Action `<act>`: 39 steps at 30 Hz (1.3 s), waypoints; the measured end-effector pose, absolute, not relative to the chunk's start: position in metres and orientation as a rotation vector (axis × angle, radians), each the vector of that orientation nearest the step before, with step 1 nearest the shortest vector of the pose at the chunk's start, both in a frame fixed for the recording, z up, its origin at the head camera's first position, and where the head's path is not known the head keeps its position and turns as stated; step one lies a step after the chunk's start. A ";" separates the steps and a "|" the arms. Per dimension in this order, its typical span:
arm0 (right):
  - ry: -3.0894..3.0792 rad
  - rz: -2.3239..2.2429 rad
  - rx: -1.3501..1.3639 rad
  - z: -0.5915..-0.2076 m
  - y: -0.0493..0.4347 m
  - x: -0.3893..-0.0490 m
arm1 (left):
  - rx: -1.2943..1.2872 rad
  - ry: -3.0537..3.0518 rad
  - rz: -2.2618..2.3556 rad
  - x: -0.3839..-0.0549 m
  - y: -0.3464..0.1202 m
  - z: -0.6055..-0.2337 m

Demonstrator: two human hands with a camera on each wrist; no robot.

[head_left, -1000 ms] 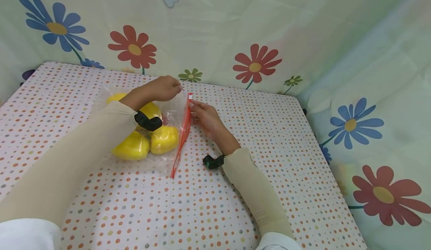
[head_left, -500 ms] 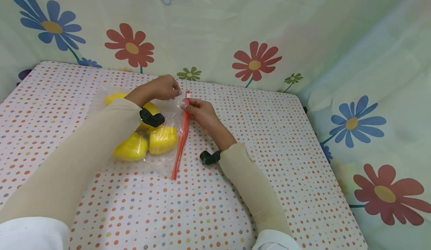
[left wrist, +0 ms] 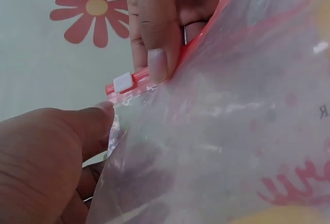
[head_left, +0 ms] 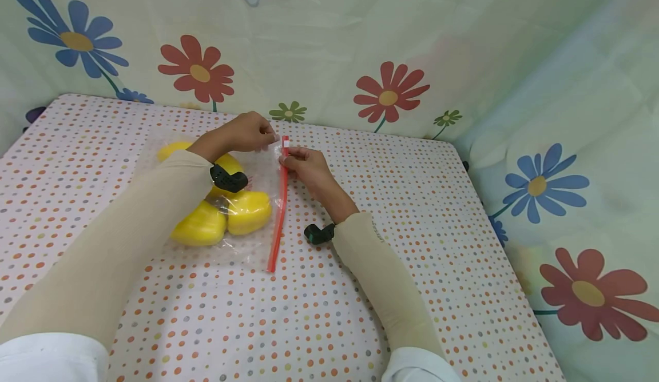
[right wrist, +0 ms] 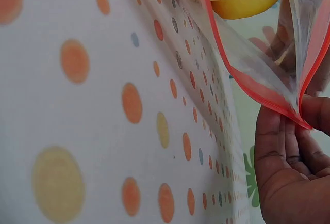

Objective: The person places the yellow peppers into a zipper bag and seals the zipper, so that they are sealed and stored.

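Observation:
A clear zip bag with a red zip strip lies on the table, its mouth side to the right. Inside are several glossy yellow pieces, lobed like bell peppers. My left hand pinches the bag's far corner, just below the strip's end. Thumb and fingers of my right hand pinch the red strip beside the white slider, which sits at its far end. In the right wrist view the strip's two sides spread apart from where my right hand pinches them.
The table has a white cloth with coloured dots. A flower-printed curtain stands along its back and right side. Both wrists wear black cameras, the left one over the bag. A dark purple object shows beyond the left edge.
My right hand has shifted slightly left and up along the strip near the slider. The strip, spread into two lines earlier, now looks straighter and narrower from above. My left hand keeps its corner.

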State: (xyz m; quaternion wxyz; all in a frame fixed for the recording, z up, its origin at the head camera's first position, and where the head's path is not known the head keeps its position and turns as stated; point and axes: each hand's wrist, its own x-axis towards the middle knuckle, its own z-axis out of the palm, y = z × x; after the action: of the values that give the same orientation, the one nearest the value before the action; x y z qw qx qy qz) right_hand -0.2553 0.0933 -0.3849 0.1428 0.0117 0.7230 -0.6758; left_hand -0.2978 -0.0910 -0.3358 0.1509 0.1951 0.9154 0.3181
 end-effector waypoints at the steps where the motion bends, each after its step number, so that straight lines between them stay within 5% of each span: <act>1: 2.084 -1.959 0.033 -0.385 0.094 -0.256 | 0.568 2.626 0.920 -0.298 -0.090 -0.336; 39: 2.061 -2.141 0.193 -0.380 0.089 -0.268 | 0.592 2.706 0.986 -0.296 -0.077 -0.340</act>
State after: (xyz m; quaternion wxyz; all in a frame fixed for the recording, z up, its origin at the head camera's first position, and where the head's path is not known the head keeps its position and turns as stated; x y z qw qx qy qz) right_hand -0.2677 0.0892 -0.3803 0.0815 0.0645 0.6898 -0.7165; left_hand -0.2956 -0.0771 -0.3402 0.1005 0.2002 0.9157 0.3336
